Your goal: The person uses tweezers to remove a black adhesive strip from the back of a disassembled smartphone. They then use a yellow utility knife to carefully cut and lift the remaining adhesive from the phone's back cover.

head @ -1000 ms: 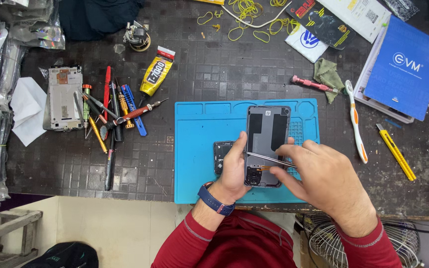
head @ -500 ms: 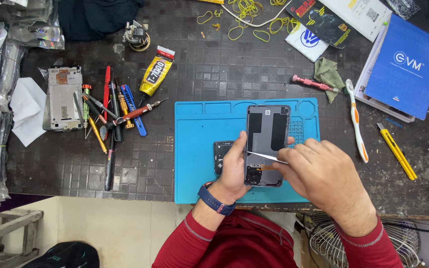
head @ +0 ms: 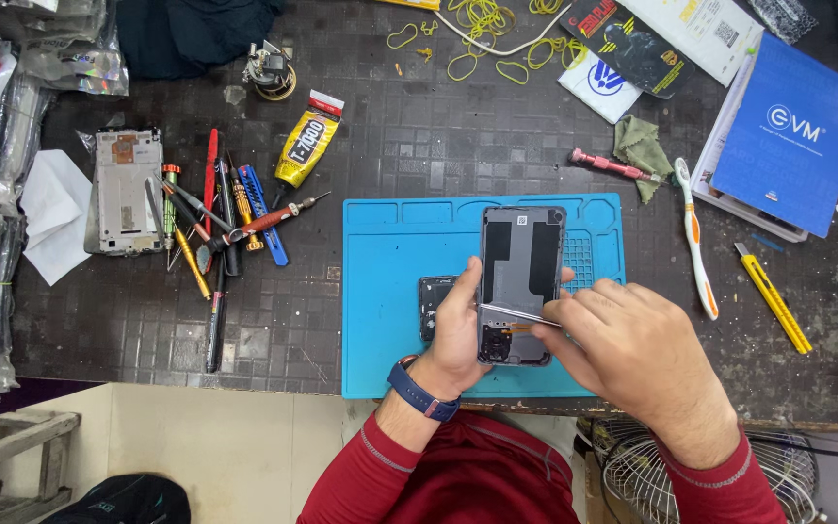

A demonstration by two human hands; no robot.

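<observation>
Dark tiled desk (head: 390, 146) seen from above, cluttered around a blue work mat (head: 390, 320) near the middle. Over the mat, an opened phone (head: 521, 262) stands with its long axis running from twelve to six o'clock, bare back side up. Left hand (head: 458, 325) cups its nine o'clock edge, thumb up along the side and fingers curled beneath (a blue watch band sits on that wrist). Right hand (head: 632, 344) comes in from four o'clock, its fingers pressed together in a pinch on thin metal tweezers (head: 521, 314). Those tweezers lie crosswise, from three toward nine o'clock, with the tip resting on the phone's lower third, just above the camera area. So the right hand is the nearer one to the working spot, and nothing stands between tip and phone.

A small dark part (head: 434, 301) lies on the mat, partly hidden behind the left hand. At nine to ten o'clock on the desk: a stripped phone frame (head: 128, 189), a fan of screwdrivers (head: 215, 223), and a yellow glue tube (head: 307, 146). At two to three o'clock: a blue booklet (head: 788, 136), a toothbrush (head: 695, 238), a yellow utility knife (head: 773, 296), a pink-handled tool (head: 613, 165) and a green cloth (head: 640, 146). Yellow rubber bands (head: 482, 29) lie scattered at twelve o'clock.
</observation>
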